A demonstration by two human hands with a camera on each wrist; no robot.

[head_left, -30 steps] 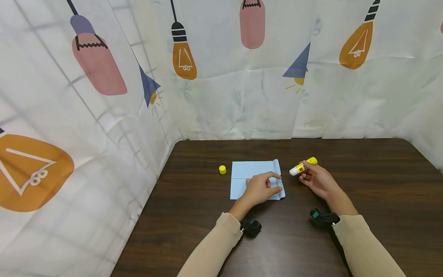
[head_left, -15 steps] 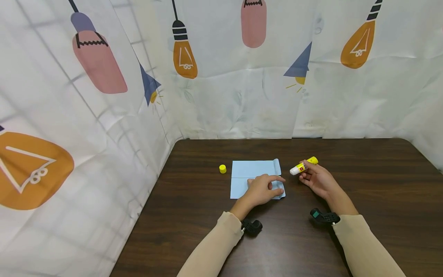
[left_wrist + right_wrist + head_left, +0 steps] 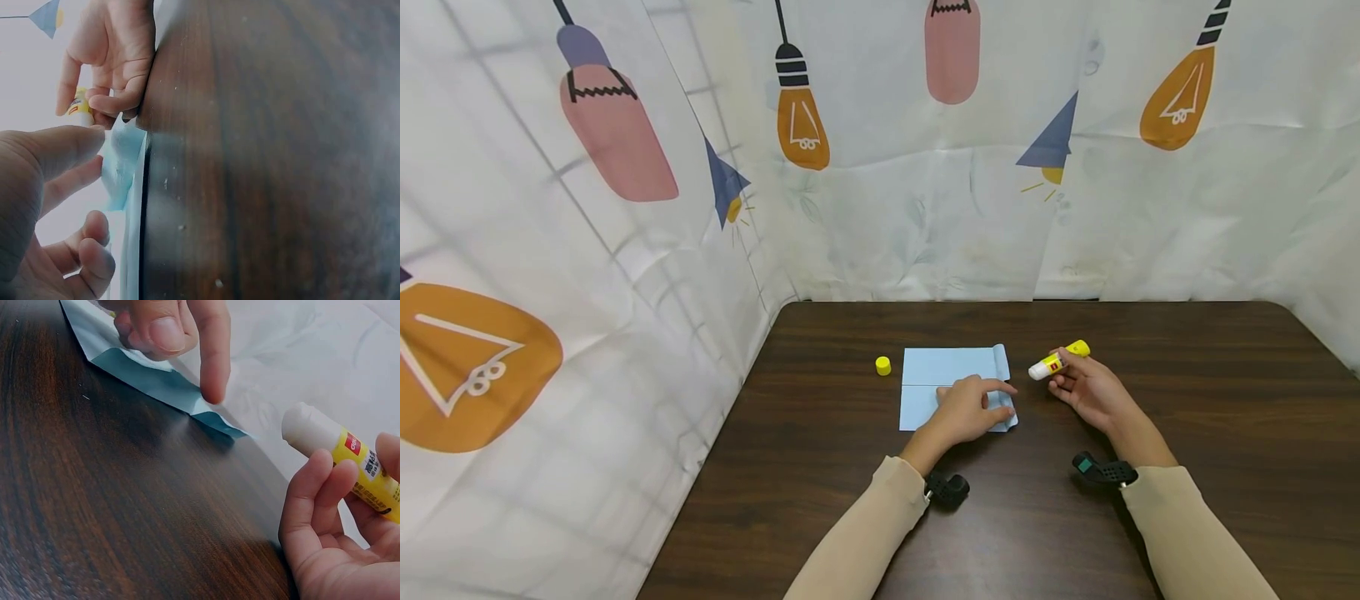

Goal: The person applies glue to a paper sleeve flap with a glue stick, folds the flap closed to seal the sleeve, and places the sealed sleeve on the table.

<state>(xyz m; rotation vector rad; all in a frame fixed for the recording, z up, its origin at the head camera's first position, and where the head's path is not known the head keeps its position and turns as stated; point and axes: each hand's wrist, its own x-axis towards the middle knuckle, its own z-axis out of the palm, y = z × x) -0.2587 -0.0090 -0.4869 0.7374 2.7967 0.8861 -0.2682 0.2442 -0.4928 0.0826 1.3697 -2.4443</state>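
Observation:
A light blue sheet of paper (image 3: 947, 365) lies on the table, creased across its middle, its right edge folded up into a raised flap (image 3: 144, 378). My left hand (image 3: 964, 410) rests over its near half; thumb and index finger are spread apart at the flap, the other fingers bent beneath. In the right wrist view the index fingertip (image 3: 214, 390) comes right to the flap. To the right of the paper, my right hand (image 3: 1097, 396) holds a yellow and white glue stick (image 3: 1047, 367) between thumb and fingers, uncapped white end pointing left toward the paper.
A yellow glue stick cap (image 3: 883, 366) stands on the dark wooden table (image 3: 820, 483), left of the paper. A white curtain (image 3: 880, 225) printed with lamps hangs behind the table and along its left side. Black wrist cameras (image 3: 947, 492) sit on both wrists.
My left hand has shifted very slightly to the right over the flap, its index fingertip a little nearer me. The right hand and glue stick have stayed in place.

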